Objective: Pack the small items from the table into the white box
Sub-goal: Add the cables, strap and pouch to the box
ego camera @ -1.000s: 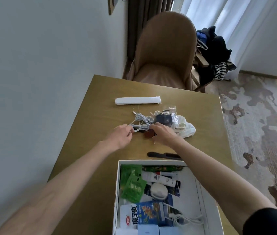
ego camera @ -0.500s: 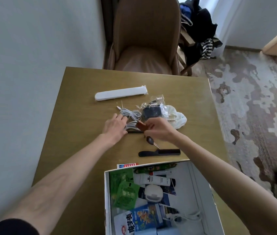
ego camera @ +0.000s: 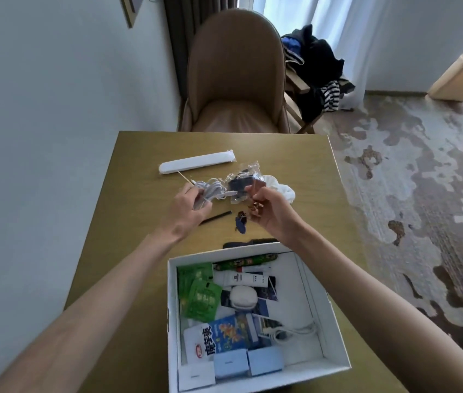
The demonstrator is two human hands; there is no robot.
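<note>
My left hand (ego camera: pixel 186 212) grips a coiled grey-white cable (ego camera: pixel 210 191) lifted above the table (ego camera: pixel 128 177). My right hand (ego camera: pixel 270 212) pinches a small brown tag with a keyring (ego camera: pixel 258 186), and a dark blue charm (ego camera: pixel 241 221) dangles below it. The open white box (ego camera: pixel 322 296) stands at the near edge, holding green sachets, a white tube, a round white case, snack packets and a white cable. On the table behind my hands lie a clear bag with a dark item (ego camera: pixel 241 180), a white cloth pouch (ego camera: pixel 281 188) and a long white wrapped stick (ego camera: pixel 196 164).
A thin black stick (ego camera: pixel 216 217) lies on the table under my left hand, and a black comb (ego camera: pixel 250 241) sits just behind the box's far wall. A tan chair (ego camera: pixel 236 80) stands across the table. The wall runs along the left; patterned carpet lies to the right.
Both hands have risen off the table: the left lifted the cable coil, the right lifted the keyring with its tag and charm. The view tilted up.
</note>
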